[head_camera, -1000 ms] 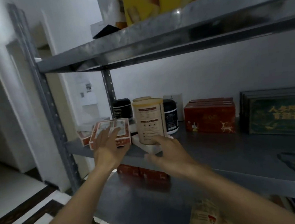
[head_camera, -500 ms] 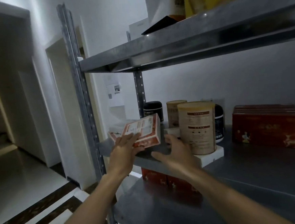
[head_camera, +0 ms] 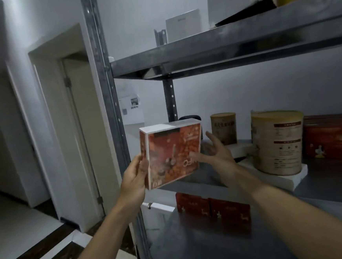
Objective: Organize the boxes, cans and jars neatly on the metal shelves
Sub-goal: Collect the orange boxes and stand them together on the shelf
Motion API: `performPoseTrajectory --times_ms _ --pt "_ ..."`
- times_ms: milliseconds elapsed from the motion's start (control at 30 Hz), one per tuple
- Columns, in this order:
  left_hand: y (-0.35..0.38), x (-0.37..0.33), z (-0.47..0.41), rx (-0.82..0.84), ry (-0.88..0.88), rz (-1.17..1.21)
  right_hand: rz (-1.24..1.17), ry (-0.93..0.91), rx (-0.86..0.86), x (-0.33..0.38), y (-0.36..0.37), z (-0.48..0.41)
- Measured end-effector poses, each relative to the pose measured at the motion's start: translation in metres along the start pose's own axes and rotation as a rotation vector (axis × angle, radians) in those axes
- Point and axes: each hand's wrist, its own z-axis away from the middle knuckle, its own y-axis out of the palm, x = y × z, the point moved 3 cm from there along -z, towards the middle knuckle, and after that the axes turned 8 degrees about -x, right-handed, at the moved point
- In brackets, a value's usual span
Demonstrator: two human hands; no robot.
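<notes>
The left hand [head_camera: 136, 177] holds 1 red-and-white box [head_camera: 172, 155] upright before the left end of the middle shelf [head_camera: 334, 188], fingers curled round its left edge. The right hand [head_camera: 217, 156] is at the box's right edge, fingers spread apart. On the shelf stand 2 tan cans, the near can [head_camera: 277, 143] and the far can [head_camera: 224, 128], and 1 red carton [head_camera: 334, 135] to their right.

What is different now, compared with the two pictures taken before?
The left hand has lifted the red box off the shelf and grips its left edge, upright. The right hand moved from the large can to the box's right side, open. The large can stays on its white slab.
</notes>
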Motion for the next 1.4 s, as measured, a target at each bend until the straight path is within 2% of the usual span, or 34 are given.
performPoseTrajectory --times_ms 100,167,267,367,433,500,600,733,800,933,1100,1200,1267,1400 --pt "-0.006 0.002 0.001 0.098 -0.131 0.114 -0.025 0.041 0.130 0.002 0.009 0.000" --pt "-0.003 0.001 0.000 0.153 -0.186 0.151 -0.046 0.063 0.148 0.002 0.011 0.001" --pt "0.002 0.001 -0.013 0.139 -0.181 0.066 -0.110 0.033 0.034 0.007 0.009 -0.001" --pt "-0.002 0.009 -0.038 -0.029 -0.116 -0.165 -0.147 -0.026 -0.194 0.009 0.003 -0.011" --pt "-0.003 0.018 -0.052 -0.080 -0.115 -0.223 -0.139 -0.070 -0.342 0.011 -0.003 -0.020" --pt "-0.003 0.026 -0.065 -0.110 -0.108 -0.257 -0.112 -0.092 -0.421 0.011 -0.007 -0.029" --pt "-0.001 0.034 -0.080 -0.159 -0.086 -0.296 -0.092 -0.098 -0.458 0.009 -0.009 -0.042" --pt "0.007 0.039 -0.104 -0.186 -0.145 -0.536 -0.077 -0.102 -0.487 0.005 -0.010 -0.057" --pt "0.012 0.040 -0.113 -0.180 -0.108 -0.659 -0.057 -0.105 -0.511 0.003 -0.012 -0.063" --pt "0.019 0.053 -0.130 -0.119 -0.143 -0.677 -0.033 -0.131 -0.542 -0.003 -0.017 -0.071" --pt "0.022 0.061 -0.141 -0.064 -0.147 -0.924 0.044 -0.267 -0.552 -0.001 -0.014 -0.074" --pt "0.028 0.055 -0.143 -0.087 -0.045 -0.963 0.077 -0.310 -0.605 -0.001 -0.019 -0.075" --pt "0.036 0.052 -0.140 -0.087 0.036 -0.902 0.058 -0.309 -0.644 -0.001 -0.023 -0.076" --pt "0.052 0.050 -0.128 -0.039 0.074 -0.803 0.013 -0.309 -0.687 0.003 -0.028 -0.080"
